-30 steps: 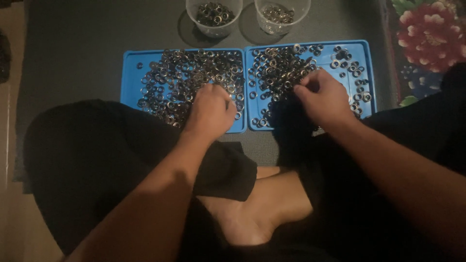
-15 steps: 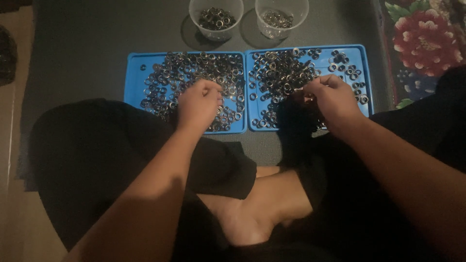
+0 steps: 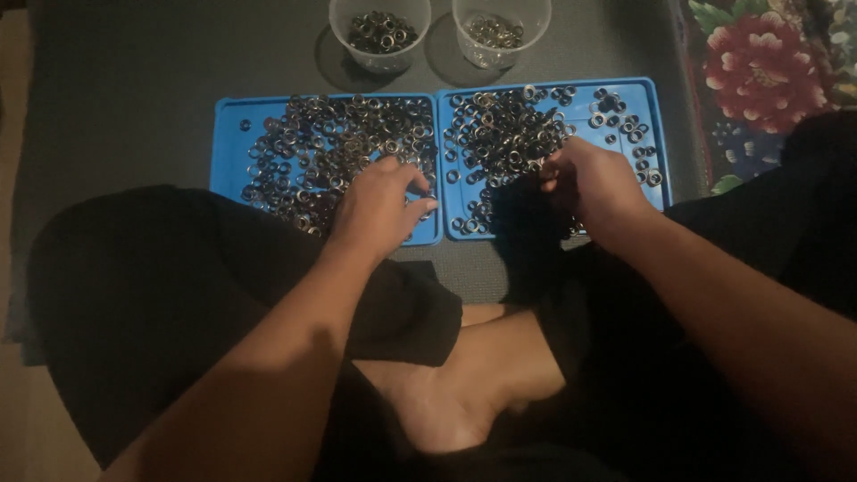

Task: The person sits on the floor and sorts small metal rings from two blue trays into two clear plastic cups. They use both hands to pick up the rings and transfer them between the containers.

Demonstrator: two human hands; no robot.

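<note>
Grip of left hand and right hand: pinched over metal eyelets in blue trays, contents unclear; lift singly, avoid scattering.

Two trays of rings lie side by side; two cups stand beyond them at twelve o'clock.

Shiny metal rings glint under my left hand, heaped on a smooth blue plastic tray. My right hand works a second plastic tray. Two clear plastic cups sit on a matt grey mat; floral cloth looks soft.
</note>
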